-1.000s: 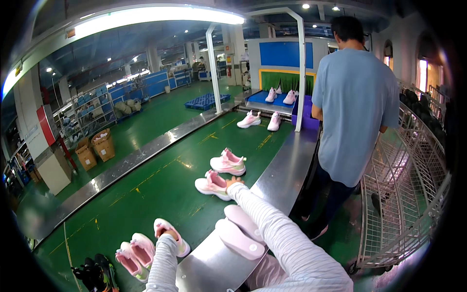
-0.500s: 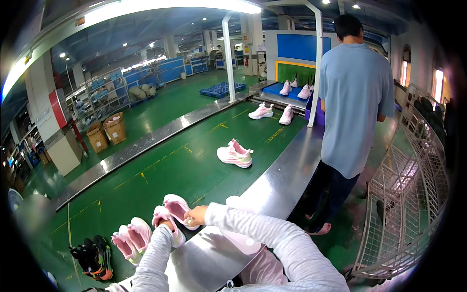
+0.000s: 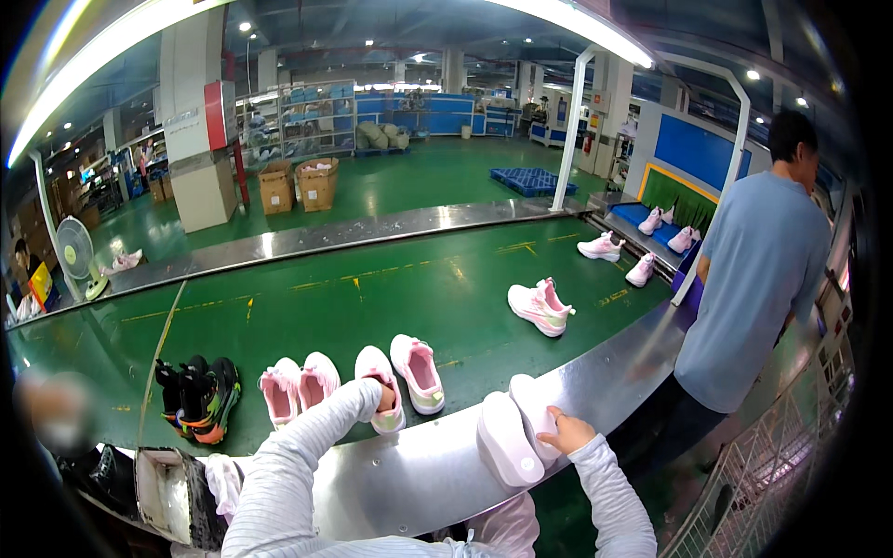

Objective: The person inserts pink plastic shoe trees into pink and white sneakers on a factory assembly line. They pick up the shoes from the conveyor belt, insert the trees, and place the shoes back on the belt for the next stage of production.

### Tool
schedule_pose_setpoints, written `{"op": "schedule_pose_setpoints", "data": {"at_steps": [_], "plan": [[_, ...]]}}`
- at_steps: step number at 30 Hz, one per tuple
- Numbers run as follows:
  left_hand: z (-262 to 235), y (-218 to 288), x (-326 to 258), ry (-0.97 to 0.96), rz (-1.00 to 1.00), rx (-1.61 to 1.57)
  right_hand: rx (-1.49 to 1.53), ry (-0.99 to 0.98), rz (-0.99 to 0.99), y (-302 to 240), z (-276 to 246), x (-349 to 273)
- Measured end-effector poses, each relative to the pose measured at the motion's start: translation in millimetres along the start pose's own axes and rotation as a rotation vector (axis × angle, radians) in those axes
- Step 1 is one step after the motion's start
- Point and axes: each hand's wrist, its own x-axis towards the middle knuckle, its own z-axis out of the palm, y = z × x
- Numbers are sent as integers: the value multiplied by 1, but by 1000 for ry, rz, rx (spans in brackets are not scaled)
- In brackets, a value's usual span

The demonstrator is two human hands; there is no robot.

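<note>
My left hand [image 3: 386, 399] reaches down into the opening of a pink sneaker [image 3: 381, 370] at the near edge of the green belt; its fingers are hidden inside the shoe. Just right of it stands another pink sneaker [image 3: 418, 370], untouched. Two thick, smooth, white shoe soles [image 3: 504, 445] lie side by side on the metal edge in front of me. The right one is gripped along its right side by my right hand [image 3: 565, 433], thumb on top. To the left, a pair of pink sneakers [image 3: 299, 386] and black sneakers [image 3: 200, 400] with orange and green soles stand on the belt.
A lone pink sneaker [image 3: 541, 307] stands farther up the green belt [image 3: 372, 298], with more near its far right end. A person in a blue shirt [image 3: 763, 279] stands beside the metal edge, near a wire rack [image 3: 744, 498]. An open grey box [image 3: 177, 498] is at lower left.
My view has swung to the right in the picture's content. My right hand has left the right pink sneaker and moved right onto the white sole. My left hand is still inside its sneaker.
</note>
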Motion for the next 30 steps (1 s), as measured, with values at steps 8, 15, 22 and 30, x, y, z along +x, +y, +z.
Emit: {"op": "schedule_pose_setpoints", "data": {"at_steps": [8,15,22,30], "plan": [[-21,2,12,22,-25,83,-102,-27,110,-8,4,34],[-66,-19,-40,80,-147,307,-70,-79,176,-12,-7,41],[-44,8,-20,1281,107,-458,-157,183,185,-37,-35,19],[-40,-9,11,1016,12,-859,766,-313,-348,-111,-27,94]]}}
